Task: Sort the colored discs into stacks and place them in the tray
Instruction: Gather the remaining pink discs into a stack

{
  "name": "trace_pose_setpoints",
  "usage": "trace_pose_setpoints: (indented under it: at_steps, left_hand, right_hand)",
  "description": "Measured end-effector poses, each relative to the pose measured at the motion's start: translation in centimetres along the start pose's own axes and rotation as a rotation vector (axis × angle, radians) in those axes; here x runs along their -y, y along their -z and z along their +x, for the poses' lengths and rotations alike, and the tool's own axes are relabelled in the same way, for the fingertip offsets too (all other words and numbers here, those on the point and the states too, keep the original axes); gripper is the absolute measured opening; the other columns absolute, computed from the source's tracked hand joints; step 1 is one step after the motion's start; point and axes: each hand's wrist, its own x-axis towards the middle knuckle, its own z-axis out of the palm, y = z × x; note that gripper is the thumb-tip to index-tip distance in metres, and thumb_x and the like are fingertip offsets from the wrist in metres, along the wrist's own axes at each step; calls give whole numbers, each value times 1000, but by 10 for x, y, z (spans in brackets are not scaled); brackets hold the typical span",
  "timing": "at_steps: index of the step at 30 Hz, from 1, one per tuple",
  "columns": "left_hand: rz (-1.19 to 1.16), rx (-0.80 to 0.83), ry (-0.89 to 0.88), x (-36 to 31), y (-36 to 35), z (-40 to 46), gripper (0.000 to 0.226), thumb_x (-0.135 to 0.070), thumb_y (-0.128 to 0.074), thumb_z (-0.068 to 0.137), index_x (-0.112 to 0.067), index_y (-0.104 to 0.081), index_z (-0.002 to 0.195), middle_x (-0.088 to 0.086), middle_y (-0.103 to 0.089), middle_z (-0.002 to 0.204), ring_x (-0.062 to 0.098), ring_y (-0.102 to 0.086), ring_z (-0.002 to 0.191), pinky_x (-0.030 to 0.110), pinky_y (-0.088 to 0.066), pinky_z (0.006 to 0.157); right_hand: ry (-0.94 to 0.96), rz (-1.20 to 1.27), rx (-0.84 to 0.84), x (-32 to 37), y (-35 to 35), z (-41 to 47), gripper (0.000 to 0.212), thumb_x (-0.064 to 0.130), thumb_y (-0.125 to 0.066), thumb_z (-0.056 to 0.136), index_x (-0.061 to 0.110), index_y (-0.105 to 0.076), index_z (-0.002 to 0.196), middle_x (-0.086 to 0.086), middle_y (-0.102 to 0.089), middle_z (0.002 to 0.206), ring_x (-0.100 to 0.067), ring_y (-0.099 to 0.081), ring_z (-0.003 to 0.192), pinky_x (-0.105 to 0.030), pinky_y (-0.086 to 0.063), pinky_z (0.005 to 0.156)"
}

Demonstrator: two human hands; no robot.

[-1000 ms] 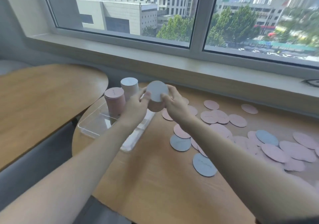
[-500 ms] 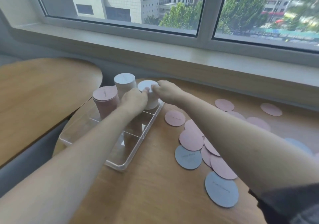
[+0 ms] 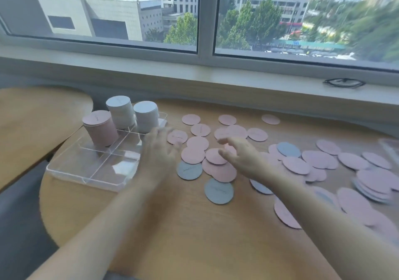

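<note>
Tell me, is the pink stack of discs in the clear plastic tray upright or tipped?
Upright. The pink stack of discs stands straight in a far-left compartment of the clear plastic tray, its top level and neither hand touching it.

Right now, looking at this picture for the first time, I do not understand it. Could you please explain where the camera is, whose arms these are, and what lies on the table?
The camera sits on a person's head and looks forward and down, so the two bare arms belong to that person. No machine is here. On the round wooden table stands a clear tray with compartments. It holds three stacks of discs: a pink stack and two grey-white stacks. Many loose pink discs and some blue-grey discs lie scattered to the right. The left hand and right hand are blurred above the loose discs; neither seems to hold anything.
</note>
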Motion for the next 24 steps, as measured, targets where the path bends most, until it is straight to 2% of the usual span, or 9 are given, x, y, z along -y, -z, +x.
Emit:
trace_pose_setpoints:
  at_steps: [2,3,5,9,13,16,20,22,24]
  left_hand:
    - [-20,147,-154,-22,-22,-25,48,-41,-54,91,-18,-59,132,0,-52,131,18,-41,123,23,-26,103]
    - [-42,208,-214,-34,-33,-35,49,-43,-52,88,-18,-61,130,0,-53,129,17,-43,121,21,-27,103]
    - [-94,293,-296,-56,-56,-52,46,-41,-53,87,-20,-64,126,-4,-54,127,17,-46,117,23,-31,101]
    - [-138,390,-435,-98,-91,-78,42,-46,-52,89,-26,-63,124,-9,-53,125,13,-49,112,31,-39,100]
    - [-99,439,-571,-136,-115,-99,44,-53,-56,89,-32,-61,127,-12,-54,128,11,-47,117,31,-38,101]
    - [14,498,-671,-143,-121,-108,51,-66,-54,86,-38,-57,129,-19,-48,134,5,-42,125,29,-36,104]
    - [55,486,-667,-139,-119,-108,46,-69,-51,87,-39,-63,120,-25,-49,129,2,-46,120,28,-39,98]
    - [54,469,-664,-139,-120,-109,42,-66,-53,87,-38,-64,116,-25,-51,126,2,-48,117,27,-40,96]
    - [36,458,-660,-139,-120,-109,40,-65,-54,88,-36,-66,112,-24,-53,125,2,-49,116,26,-42,94]
  right_hand:
    - [14,-66,-28,-18,8,-40,33,30,-55,99,18,-59,130,6,-57,132,-10,-45,124,-22,-31,99]
    - [15,-101,-47,-27,11,-59,32,29,-57,98,18,-60,128,5,-58,130,-11,-45,123,-23,-31,99]
    - [11,-151,-88,-43,17,-92,30,31,-60,95,19,-64,122,3,-61,124,-17,-49,119,-28,-34,100]
    - [20,-219,-239,-71,36,-149,39,43,-54,86,16,-69,111,1,-68,110,-20,-59,102,-27,-37,85]
    - [-75,-291,-308,-107,51,-196,46,49,-52,84,21,-65,118,2,-63,123,-25,-58,111,-42,-46,91]
    - [-226,-327,-338,-134,66,-219,59,58,-45,83,23,-59,128,2,-55,134,-26,-52,123,-44,-42,99]
    - [-409,-342,-215,-157,91,-226,87,77,-28,75,30,-38,147,2,-28,160,-20,-26,146,-43,-24,116]
    - [-431,-395,-96,-164,102,-220,81,76,-36,81,33,-34,150,4,-22,162,-16,-19,148,-41,-20,117]
    - [-398,-429,-84,-168,112,-213,63,62,-53,90,32,-43,145,5,-33,156,-17,-27,143,-39,-24,113]
